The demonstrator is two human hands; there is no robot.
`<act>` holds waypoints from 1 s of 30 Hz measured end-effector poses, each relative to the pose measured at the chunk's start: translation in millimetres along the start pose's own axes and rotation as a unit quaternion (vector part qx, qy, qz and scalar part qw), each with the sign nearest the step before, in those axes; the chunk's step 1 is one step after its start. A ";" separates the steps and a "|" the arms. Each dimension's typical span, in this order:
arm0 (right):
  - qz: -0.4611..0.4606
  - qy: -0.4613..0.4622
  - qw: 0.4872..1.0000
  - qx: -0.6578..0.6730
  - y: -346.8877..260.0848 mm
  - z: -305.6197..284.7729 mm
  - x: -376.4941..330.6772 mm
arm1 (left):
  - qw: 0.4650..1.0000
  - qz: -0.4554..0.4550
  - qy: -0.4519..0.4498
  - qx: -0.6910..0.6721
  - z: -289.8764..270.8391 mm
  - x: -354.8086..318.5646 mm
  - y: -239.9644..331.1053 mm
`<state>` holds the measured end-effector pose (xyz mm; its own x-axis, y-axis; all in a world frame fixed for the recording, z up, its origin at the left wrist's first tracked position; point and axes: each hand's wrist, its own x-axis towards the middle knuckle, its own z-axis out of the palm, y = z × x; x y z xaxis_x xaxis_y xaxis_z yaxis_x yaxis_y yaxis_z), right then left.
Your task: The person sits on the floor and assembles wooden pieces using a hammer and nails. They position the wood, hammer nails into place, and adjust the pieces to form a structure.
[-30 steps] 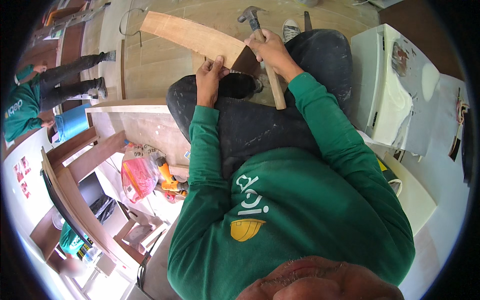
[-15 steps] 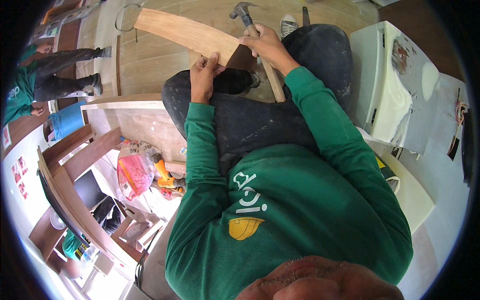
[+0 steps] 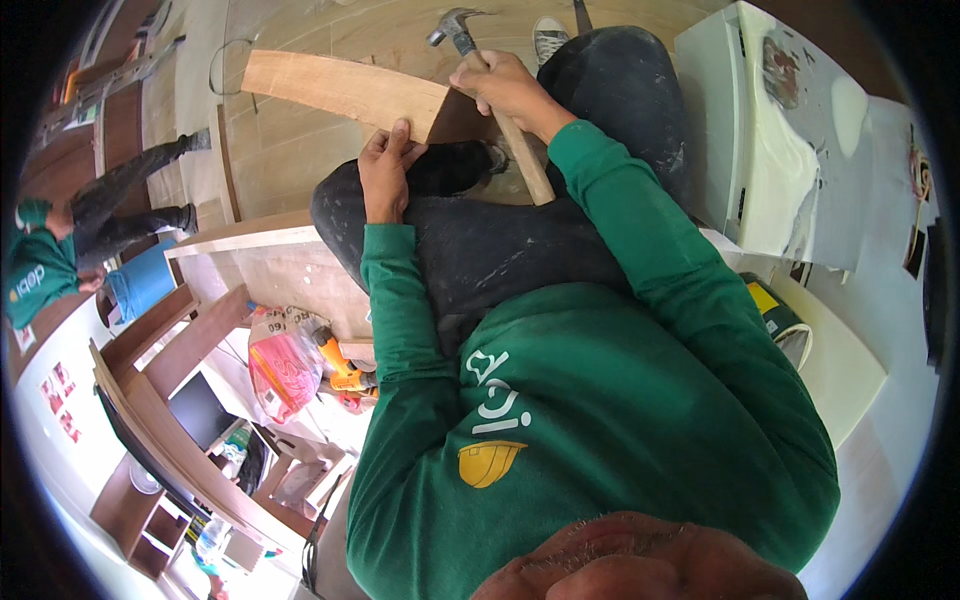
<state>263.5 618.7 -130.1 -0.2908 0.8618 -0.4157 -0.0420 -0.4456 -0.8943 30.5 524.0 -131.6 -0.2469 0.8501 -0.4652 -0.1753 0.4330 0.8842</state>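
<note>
White cabinet (image 3: 770, 130) close beside hammer (image 3: 495, 100)

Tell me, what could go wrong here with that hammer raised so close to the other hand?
The left hand presses on the long pale wooden board right beside where the right hand lifts the wooden-handled claw hammer, so a stray blow might hit its fingers. The board rests across the person's dark-trousered knee, so it may shift or the knee could catch a strike.
</note>
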 end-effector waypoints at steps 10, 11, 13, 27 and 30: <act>0.000 0.000 1.000 -0.012 -5.7 -1.7 -4.1 | 1.000 0.014 0.010 0.004 7.3 -5.9 5.4; 0.000 0.000 1.000 -0.014 -7.2 -1.9 -4.0 | 1.000 0.018 0.008 0.009 6.4 -3.6 5.4; -0.001 0.002 1.000 -0.018 -8.3 -1.6 -8.0 | 1.000 0.017 0.018 0.003 5.5 -4.2 1.8; 0.032 0.003 0.999 0.040 -6.1 6.9 -21.3 | 1.000 -0.016 0.002 0.007 1.0 -17.9 4.2; 0.021 0.006 1.000 0.009 -4.1 8.2 -18.8 | 1.000 -0.015 0.000 0.012 2.5 -18.4 5.0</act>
<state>261.3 602.4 -117.2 -0.2802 0.8456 -0.4544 -0.0474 -0.4850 -0.8732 36.6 511.3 -118.5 -0.2420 0.8370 -0.4908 -0.1591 0.4648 0.8710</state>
